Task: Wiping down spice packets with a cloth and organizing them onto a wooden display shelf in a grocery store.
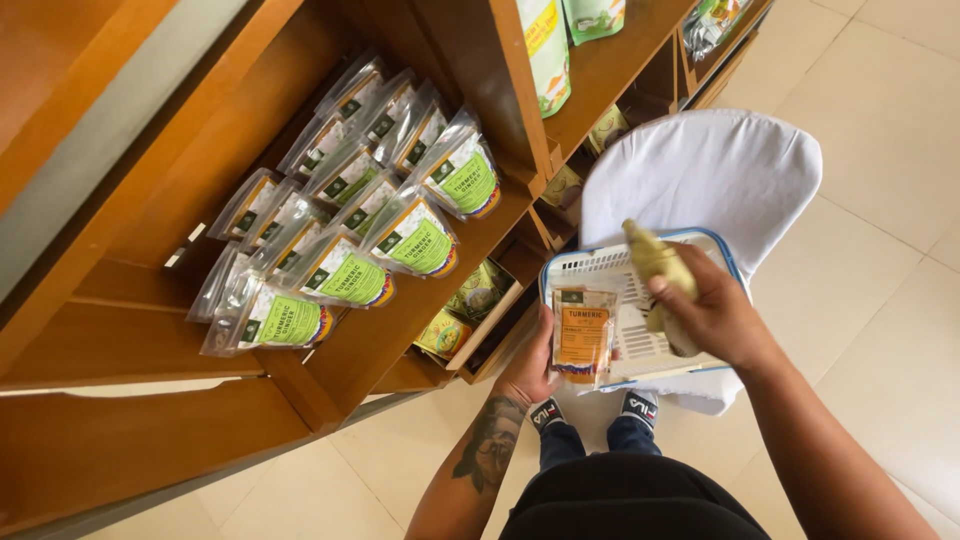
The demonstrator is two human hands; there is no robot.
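My left hand point(530, 368) grips a clear pouch with an orange label point(583, 335), held upright just over the near left corner of a white plastic basket with a blue rim point(625, 262). My right hand point(712, 315) is closed on a yellowish-green pouch point(657, 268), seen blurred above the basket. The basket rests on a chair draped in white cloth point(715, 170). On the wooden shelf point(375, 345) to the left stand rows of clear pouches with green labels point(345, 275).
Lower shelf compartments hold boxed goods point(478, 292). More green pouches point(548, 50) hang at the upper shelf. Cream floor tiles point(880, 130) spread to the right. My feet in dark socks point(590, 410) stand below the basket.
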